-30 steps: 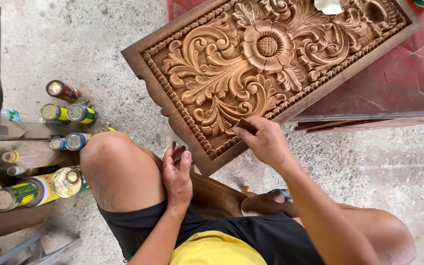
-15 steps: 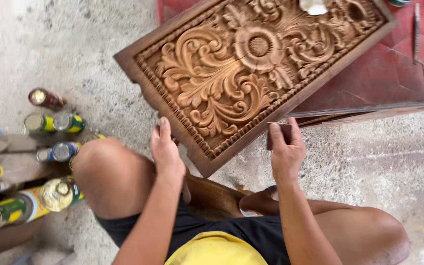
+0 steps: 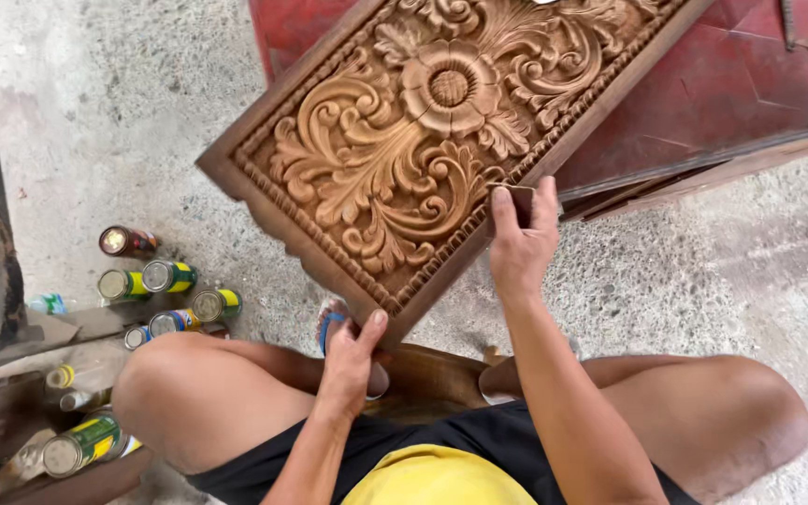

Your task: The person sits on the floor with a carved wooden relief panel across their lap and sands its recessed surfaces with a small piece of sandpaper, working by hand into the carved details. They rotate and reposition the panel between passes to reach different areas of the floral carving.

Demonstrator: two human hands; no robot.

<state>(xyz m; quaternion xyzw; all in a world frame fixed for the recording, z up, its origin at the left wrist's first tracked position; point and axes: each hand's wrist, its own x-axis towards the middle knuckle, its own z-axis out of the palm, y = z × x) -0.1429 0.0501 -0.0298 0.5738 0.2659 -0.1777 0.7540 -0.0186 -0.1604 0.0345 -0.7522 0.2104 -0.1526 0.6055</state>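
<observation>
Left hand grips the brown floral-carved wooden panel at six o'clock; right hand pinches a small dark sanding piece at its four o'clock edge.

One head camera looks steeply down from close above the seated person's lap, facing the concrete floor; knees sit at six o'clock, the carved panel at twelve.

Even daylight filled my view, bright and soft, with only faint shadows under the carved panel and my knees. The can tops glinted. Focus was sharp; the edges bowed slightly.
</observation>
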